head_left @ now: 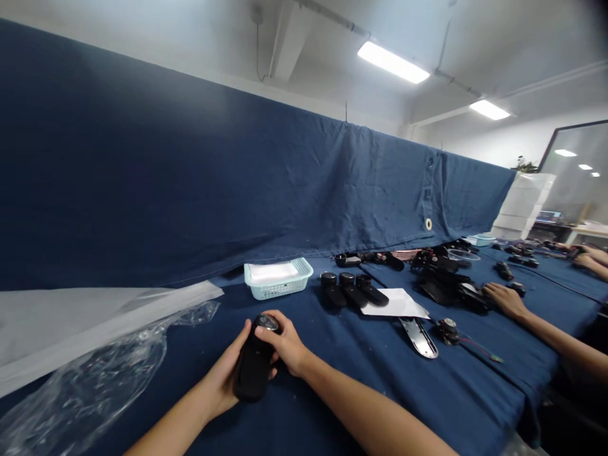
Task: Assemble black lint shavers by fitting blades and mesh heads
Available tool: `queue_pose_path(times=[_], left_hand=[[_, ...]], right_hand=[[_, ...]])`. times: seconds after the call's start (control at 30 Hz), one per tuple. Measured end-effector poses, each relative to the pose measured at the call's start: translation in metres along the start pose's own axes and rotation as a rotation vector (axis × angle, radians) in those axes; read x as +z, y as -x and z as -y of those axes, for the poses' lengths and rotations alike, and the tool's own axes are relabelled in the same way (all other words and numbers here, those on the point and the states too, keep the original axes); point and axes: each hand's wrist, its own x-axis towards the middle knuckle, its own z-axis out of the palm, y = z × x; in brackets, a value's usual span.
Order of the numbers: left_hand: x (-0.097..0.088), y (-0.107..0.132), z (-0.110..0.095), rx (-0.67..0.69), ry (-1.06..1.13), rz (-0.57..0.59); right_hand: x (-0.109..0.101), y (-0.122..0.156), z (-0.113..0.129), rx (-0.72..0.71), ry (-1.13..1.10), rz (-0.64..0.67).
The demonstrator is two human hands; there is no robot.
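My left hand (222,375) wraps round the lower body of a black handheld device (253,367) with a round head, held just above the blue cloth. My right hand (285,345) curls over its upper end, thumb and fingers pressed beside the round head. Three similar black devices (349,288) lie side by side farther back on the table, next to a white sheet of paper (398,303).
A pale mesh basket (278,277) with white contents stands behind my hands. Crumpled clear plastic (90,373) lies at left. A silver plate (418,337) and a small wired part (449,329) lie at right. Another person's hand (504,299) rests by a pile of black parts (441,278).
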Motion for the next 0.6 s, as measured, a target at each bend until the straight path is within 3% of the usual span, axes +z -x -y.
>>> queue_pose_path(times=[0.27, 0.43, 0.53, 0.6], left_hand=[[0.006, 0.005, 0.001, 0.062, -0.062, 0.044], [0.017, 0.022, 0.0, 0.134, -0.272, 0.048], [0.022, 0.029, -0.006, 0.199, -0.494, -0.03], [0.024, 0.029, -0.015, 0.316, -0.653, -0.151]], right_hand=[[-0.005, 0.002, -0.004, 0.031, 0.058, -0.014], [-0.005, 0.002, 0.0, 0.089, 0.092, -0.053], [-0.006, -0.001, 0.006, 0.092, 0.125, -0.146], [-0.009, -0.004, 0.011, 0.08, 0.16, -0.218]])
